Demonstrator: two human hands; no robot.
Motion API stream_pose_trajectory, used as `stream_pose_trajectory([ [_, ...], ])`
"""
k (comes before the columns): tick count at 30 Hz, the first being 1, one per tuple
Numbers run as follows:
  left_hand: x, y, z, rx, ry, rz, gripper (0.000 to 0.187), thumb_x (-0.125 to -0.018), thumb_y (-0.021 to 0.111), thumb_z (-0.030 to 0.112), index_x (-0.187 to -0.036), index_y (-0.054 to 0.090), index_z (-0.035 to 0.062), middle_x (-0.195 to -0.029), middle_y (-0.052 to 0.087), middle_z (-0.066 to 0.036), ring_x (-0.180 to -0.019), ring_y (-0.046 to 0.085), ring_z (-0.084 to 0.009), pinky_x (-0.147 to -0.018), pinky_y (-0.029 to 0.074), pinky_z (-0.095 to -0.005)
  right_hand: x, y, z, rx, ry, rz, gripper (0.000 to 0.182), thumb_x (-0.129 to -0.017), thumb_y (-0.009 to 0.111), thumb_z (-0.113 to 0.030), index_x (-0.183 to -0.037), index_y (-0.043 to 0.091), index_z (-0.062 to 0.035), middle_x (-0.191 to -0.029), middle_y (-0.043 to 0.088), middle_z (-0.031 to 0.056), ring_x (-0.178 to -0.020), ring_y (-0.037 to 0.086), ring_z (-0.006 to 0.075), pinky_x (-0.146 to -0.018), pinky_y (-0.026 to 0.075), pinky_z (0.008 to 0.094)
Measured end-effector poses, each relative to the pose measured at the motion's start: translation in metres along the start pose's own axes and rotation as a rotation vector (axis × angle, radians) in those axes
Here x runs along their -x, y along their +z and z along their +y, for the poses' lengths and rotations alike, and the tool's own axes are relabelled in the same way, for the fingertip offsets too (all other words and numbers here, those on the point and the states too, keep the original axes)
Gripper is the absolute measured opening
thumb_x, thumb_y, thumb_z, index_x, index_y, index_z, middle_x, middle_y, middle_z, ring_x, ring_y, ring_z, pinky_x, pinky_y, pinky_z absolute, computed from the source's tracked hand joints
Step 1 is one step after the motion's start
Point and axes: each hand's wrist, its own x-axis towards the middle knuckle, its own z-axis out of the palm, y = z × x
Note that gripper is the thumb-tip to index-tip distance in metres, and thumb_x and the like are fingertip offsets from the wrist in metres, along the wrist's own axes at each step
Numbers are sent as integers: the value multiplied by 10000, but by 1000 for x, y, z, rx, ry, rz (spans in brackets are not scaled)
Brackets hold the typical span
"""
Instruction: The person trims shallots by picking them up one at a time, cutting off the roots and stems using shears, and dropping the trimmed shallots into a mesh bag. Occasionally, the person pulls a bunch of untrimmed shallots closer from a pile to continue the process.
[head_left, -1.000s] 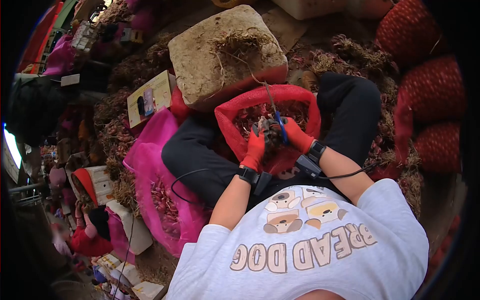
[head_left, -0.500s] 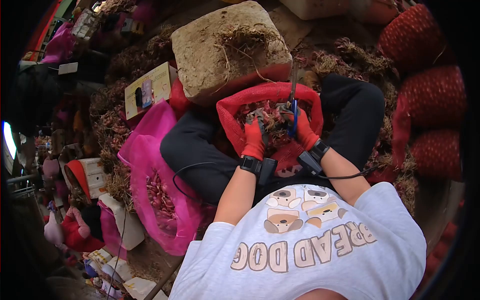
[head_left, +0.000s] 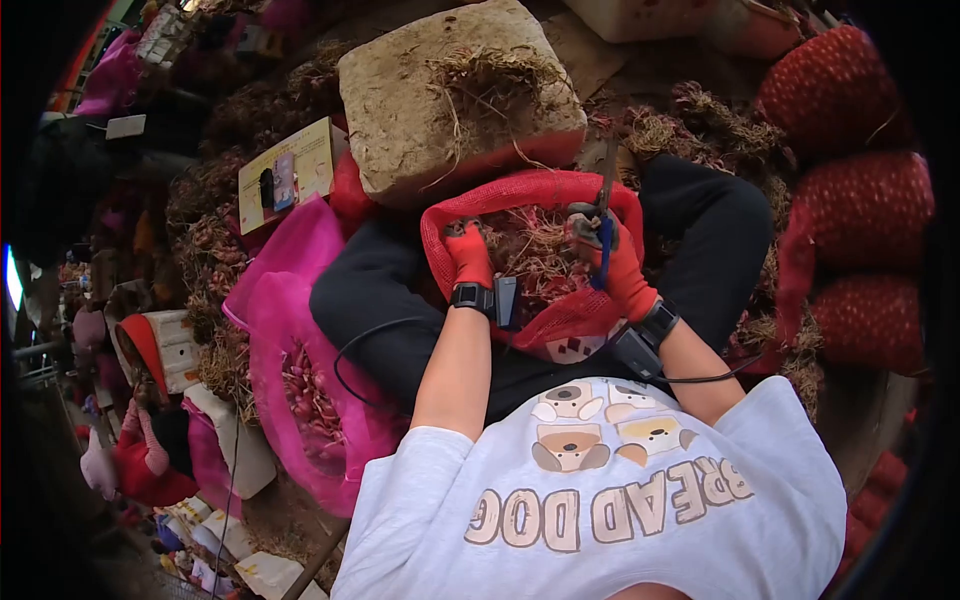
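A red mesh bag (head_left: 565,185) stands open between my knees, with shallots (head_left: 535,255) and their dry stalks inside. My left hand (head_left: 467,252), in a red glove with dark fingertips, is at the bag's left inner rim. Its fingers are curled, and what they hold is hidden. My right hand (head_left: 622,265), gloved the same way, is closed around blue-handled scissors (head_left: 605,245) at the bag's right side, blades pointing away from me. On my left lies a pink mesh bag (head_left: 275,270) with more shallots (head_left: 310,400) in it.
A dirty foam block (head_left: 455,110) topped with dry stalks stands just beyond the bag. Left of it, a carton (head_left: 310,165) carries a phone (head_left: 284,180). Full red mesh sacks (head_left: 865,205) are stacked at right. Bunched shallots (head_left: 215,250) lie left, near another person (head_left: 140,455).
My left hand has moved left, away from the right hand, to the bag's left rim. The right hand has shifted slightly right with the scissors. More of the bag's contents shows between them.
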Motion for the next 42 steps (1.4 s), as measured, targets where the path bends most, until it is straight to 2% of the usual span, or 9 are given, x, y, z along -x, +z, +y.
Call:
stream_pose_trajectory([
  [5,-44,12,21,-289,19,-189,407,-831,665,279,-1075,563,-31,-1017,644,-175,-943,616,-282,-818,456,-381,-52,-32,26,946,-101,49,338,-829,605,-260,-1095,568,-55,-1002,624,212,-961,592,369,-832,461,423],
  [9,-9,-15,55,-486,36,-391,419,-827,657,284,-1130,559,11,-1036,635,-175,-956,609,-283,-841,451,-365,-111,-42,7,921,-254,273,360,-817,618,-298,-1085,581,-60,-1015,638,193,-962,599,367,-813,462,420],
  [12,21,-22,48,-192,139,-556,263,-851,656,194,-1071,582,70,-837,603,3,-718,547,-82,-638,463,-246,-123,-54,3,907,-126,239,358,-813,616,-324,-1045,605,-52,-989,647,185,-946,605,361,-805,464,409],
  [19,70,4,28,-783,486,-543,665,-704,740,152,-1299,447,123,-1311,407,-164,-1194,463,-354,-951,435,-412,-69,-48,-11,758,-97,-10,315,-814,632,-313,-960,638,-34,-856,649,153,-786,627,258,-724,470,357],
  [27,69,1,46,-837,614,-292,713,-719,757,255,-1326,425,86,-1339,380,-204,-1132,511,-357,-928,445,-417,-11,-50,-34,-139,117,-139,293,-837,597,-164,-1073,595,9,-876,636,52,-715,610,129,-641,499,255],
  [31,107,-1,83,-355,551,-408,282,-853,632,165,-1095,566,37,-935,617,-107,-815,612,-209,-701,483,-319,-3,-36,-19,-305,306,-73,277,-844,584,-159,-1075,583,-6,-884,632,52,-707,618,137,-633,505,257],
  [33,117,2,76,-129,-28,-611,263,-897,584,172,-1123,552,42,-958,628,-92,-800,621,-180,-705,497,-303,-7,-34,17,-374,369,28,272,-842,601,-172,-1064,584,-15,-891,634,53,-705,619,134,-630,507,264],
  [39,122,-3,61,74,-372,-776,267,-926,493,153,-1176,535,70,-870,646,-43,-734,623,-188,-662,500,-300,-1,-21,48,659,47,-6,283,-804,682,-236,-1000,640,-36,-858,666,105,-775,639,224,-707,494,355],
  [42,105,-12,58,-809,765,-787,279,-879,500,117,-1148,557,65,-880,653,-97,-787,627,-252,-693,495,-331,-12,-20,43,821,-41,0,315,-769,718,-233,-1003,629,-42,-891,658,137,-845,633,278,-771,481,375],
])
